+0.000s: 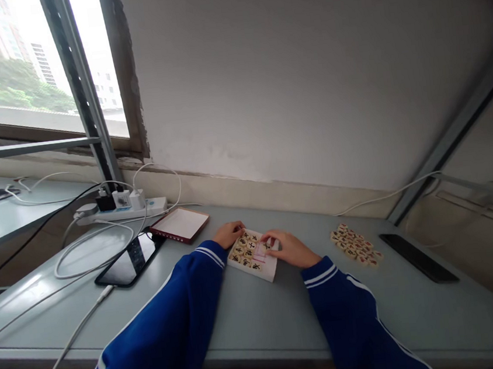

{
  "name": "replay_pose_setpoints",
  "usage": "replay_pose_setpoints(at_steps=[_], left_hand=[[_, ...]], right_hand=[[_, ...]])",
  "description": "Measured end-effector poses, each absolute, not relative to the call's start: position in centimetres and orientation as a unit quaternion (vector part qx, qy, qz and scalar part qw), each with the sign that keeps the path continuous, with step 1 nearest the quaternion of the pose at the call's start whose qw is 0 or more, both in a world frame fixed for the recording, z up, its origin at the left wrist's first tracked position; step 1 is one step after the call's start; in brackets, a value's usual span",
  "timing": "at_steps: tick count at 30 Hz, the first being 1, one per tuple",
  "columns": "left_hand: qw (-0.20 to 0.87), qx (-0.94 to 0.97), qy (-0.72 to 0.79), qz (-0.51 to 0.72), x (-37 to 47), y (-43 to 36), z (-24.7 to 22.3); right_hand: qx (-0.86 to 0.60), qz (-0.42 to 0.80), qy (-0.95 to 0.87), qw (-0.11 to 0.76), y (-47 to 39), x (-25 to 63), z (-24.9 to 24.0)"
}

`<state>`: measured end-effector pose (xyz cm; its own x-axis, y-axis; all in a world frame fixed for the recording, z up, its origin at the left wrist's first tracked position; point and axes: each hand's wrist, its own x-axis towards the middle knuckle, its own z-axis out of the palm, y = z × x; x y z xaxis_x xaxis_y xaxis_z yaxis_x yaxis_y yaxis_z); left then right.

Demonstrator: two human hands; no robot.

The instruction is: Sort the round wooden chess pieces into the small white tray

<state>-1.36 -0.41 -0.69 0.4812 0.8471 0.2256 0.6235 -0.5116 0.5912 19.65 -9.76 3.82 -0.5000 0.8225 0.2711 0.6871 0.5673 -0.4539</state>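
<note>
A shallow white box (270, 275) lies slanted on the desk in front of me. Rows of round xiangqi pieces (247, 248) with dark characters fill its left part, and a pinkish patch of its bottom shows on the right. At the upper left rim, my left hand (229, 234) is closed on the box's edge with curled fingers. My right hand (292, 249) reaches over the right side, thumb and fingers pinched round a xiangqi piece (267, 245) inside the box. To the right is a heap of loose pieces (354, 245), some with red characters.
A dark red box lid (182, 223), its pale inside up, lies at the back left. Left of it are a phone (129, 261), white cables and a power strip (156, 206) with chargers. A dark flat bar-shaped object (418, 257) lies on the right. The wall bounds the desk (262, 329) behind.
</note>
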Motion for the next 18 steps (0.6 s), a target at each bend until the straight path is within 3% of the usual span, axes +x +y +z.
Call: replay_pose_setpoints(at_steps=[4,13,18], left_hand=[[0.218,0.830,0.447,0.254,-1.3,-0.6,-0.5],[0.225,0.825,0.450,0.259,-1.2,-1.0,-0.1],[0.224,0.825,0.450,0.259,-1.2,-0.9,-0.3]], right_hand=[[-0.524,0.068,-0.811,0.251,-8.3,23.6,3.8],[-0.747,-0.097,-0.649,0.105,-8.5,33.9,1.1],[-0.691,-0.059,-0.699,0.175,-8.5,31.5,2.3]])
